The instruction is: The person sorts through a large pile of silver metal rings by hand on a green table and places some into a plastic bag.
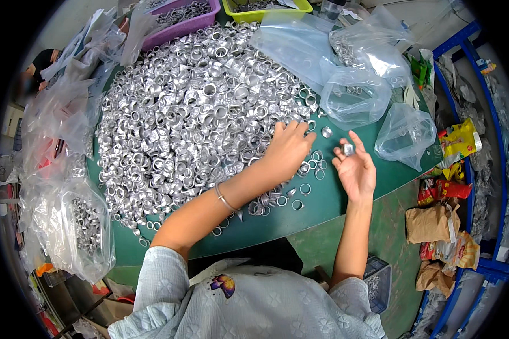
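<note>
A large heap of silver metal rings (pixel 198 107) covers most of a green table (pixel 316 212). My left hand (pixel 287 150) lies palm down on the heap's right edge, fingers spread over the rings, with a thin bracelet on the wrist. Just right of the heap, my right hand (pixel 355 168) is raised palm up above the table, its fingers curled around a small silver ring piece (pixel 348 149). A few loose rings (pixel 305 188) lie on the table between the two hands.
Clear plastic bags (pixel 353 93), some holding rings, lie at the table's far right. More bags (pixel 76 226) hang at the left. A purple bin (pixel 186 20) and a yellow-green bin (pixel 266 8) stand at the back. Snack packets and paper bags (pixel 444 223) sit by a blue rack at right.
</note>
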`<state>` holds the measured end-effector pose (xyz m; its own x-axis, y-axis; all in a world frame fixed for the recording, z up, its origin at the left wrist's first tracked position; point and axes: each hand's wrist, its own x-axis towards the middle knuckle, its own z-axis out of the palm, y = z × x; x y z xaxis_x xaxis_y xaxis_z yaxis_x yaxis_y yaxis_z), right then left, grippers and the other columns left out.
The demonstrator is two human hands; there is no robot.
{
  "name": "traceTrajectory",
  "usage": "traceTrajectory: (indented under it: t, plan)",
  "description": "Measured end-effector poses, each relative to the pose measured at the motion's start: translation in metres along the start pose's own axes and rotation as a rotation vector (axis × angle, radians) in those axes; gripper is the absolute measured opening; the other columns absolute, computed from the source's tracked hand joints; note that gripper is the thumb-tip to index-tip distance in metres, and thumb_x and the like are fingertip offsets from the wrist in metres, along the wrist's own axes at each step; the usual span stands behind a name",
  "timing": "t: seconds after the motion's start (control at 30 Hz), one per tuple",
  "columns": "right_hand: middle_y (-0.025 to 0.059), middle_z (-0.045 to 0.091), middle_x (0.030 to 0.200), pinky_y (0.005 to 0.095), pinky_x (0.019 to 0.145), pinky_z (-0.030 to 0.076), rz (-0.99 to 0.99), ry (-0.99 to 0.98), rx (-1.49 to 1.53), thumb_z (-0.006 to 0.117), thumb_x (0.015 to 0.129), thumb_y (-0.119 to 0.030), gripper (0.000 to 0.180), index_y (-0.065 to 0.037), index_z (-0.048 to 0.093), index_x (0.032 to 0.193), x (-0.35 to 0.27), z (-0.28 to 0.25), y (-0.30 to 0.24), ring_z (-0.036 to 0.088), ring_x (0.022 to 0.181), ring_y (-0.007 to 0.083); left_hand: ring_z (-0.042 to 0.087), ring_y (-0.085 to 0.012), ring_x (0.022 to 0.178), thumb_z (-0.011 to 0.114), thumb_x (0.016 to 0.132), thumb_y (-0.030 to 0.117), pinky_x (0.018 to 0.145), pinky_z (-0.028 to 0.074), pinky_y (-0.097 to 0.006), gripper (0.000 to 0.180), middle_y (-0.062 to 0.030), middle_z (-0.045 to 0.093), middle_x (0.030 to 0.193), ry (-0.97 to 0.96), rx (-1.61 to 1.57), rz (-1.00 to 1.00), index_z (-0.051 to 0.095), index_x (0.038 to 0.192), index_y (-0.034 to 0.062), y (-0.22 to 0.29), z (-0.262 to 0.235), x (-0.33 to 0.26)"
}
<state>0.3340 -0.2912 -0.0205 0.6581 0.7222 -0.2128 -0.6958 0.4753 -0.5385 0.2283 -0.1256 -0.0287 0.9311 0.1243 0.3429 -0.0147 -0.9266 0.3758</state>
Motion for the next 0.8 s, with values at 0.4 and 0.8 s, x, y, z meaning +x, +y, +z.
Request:
traceTrajectory:
  t: [0.4, 0.8]
  plan:
    - [0.0047, 0.053, 0.075, 0.0238, 0.045, 0.033, -0.129, 0.204, -0.394, 0.054, 0.091, -0.018, 0.017, -0.002, 0.058, 0.096, 0.008, -0.017, -0.001, 0.044, 0.058, 0.0139, 0.055, -0.0216, 0.09, 0.061, 0.071, 0.006, 0.075, 0.038, -0.037, 0.006, -0.0055, 0.06, 0.088, -0.035, 0.126, 0.321, 0.065, 0.076, 0.0058, -0.031, 0.017, 0.032]
    - [-0.0001, 0.051, 0.064, 0.0202, 0.041, 0.029, -0.051, 0.076, -0.712, 0.062, 0.087, -0.007, 0.009, 0.0, 0.063, 0.093, -0.006, -0.01, 0.007, 0.044, 0.05, 0.0074, 0.063, -0.019, 0.096, 0.057, 0.087, 0.001, 0.072, 0.051, -0.024, 0.027, -0.0108, 0.059, 0.109, -0.211, -1.809, -0.731, 0.056, 0.113, 0.0033, -0.014, -0.052, -0.029]
